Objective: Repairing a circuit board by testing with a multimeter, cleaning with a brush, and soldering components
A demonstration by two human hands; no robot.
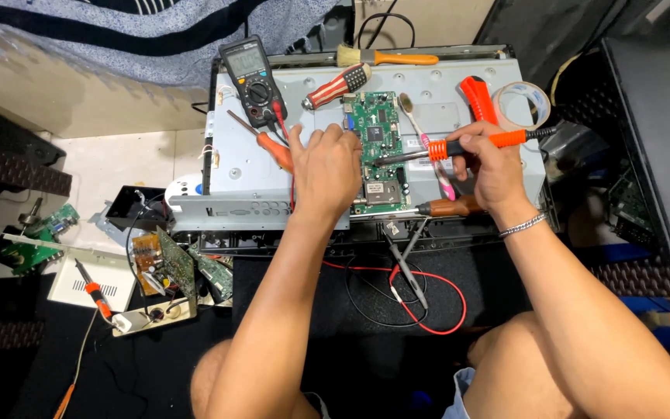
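A green circuit board [381, 128] is mounted on a grey metal chassis [246, 167]. My right hand [494, 167] grips a soldering iron with an orange handle [478, 142], its metal tip lying over the board's middle. My left hand [327, 167] rests on the chassis at the board's left edge, fingers curled and touching the board; whether it holds anything small is hidden. A brown-handled tool [447, 207] lies under my right wrist.
On the chassis lie a black multimeter [251, 77], an orange screwdriver [269, 143], a red and white striped handle [339, 85], a brush [385, 57], a toothbrush [428, 143], orange pliers handles [478, 97] and a tape roll [523, 101]. Red and black probe leads [409, 287] lie below. Loose boards [168, 268] sit on the left.
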